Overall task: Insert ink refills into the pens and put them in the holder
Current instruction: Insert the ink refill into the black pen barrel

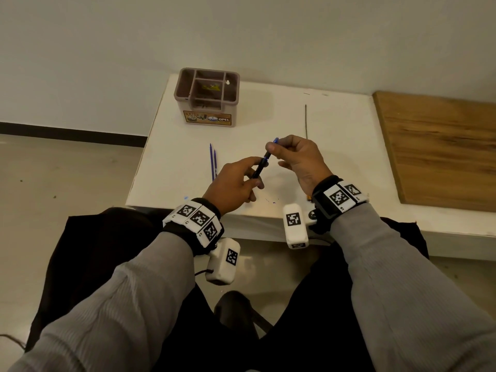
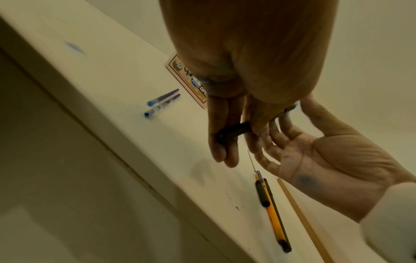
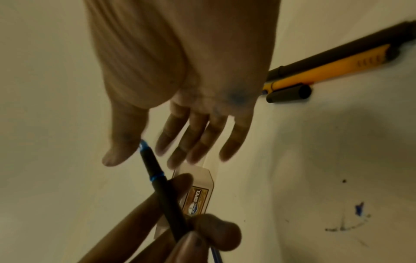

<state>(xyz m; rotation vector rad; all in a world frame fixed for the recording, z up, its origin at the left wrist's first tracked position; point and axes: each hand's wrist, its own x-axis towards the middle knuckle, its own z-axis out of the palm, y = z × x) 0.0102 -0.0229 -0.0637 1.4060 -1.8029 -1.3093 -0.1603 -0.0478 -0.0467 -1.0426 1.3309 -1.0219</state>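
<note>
My left hand [image 1: 248, 177] grips a black pen barrel [image 1: 259, 167] that slants up to the right above the white table [image 1: 335, 157]. My right hand [image 1: 275, 151] pinches the pen's blue upper end [image 1: 275, 141] between thumb and fingers. In the right wrist view the black pen [image 3: 162, 188] has a blue ring, and its blue end sits beside my thumb [image 3: 121, 147]. In the left wrist view my fingers [image 2: 217, 135] curl round the pen [image 2: 235, 131]. Two blue refills [image 1: 212, 162] lie left of my hands. The brown compartmented holder [image 1: 206, 103] stands at the table's far left.
A thin dark refill [image 1: 306, 120] lies beyond my right hand. A yellow pen [image 2: 273, 213], a black pen beside it and a black cap [image 3: 290, 94] lie near the table's front edge under my right wrist. A wooden board [image 1: 442, 149] covers the right side.
</note>
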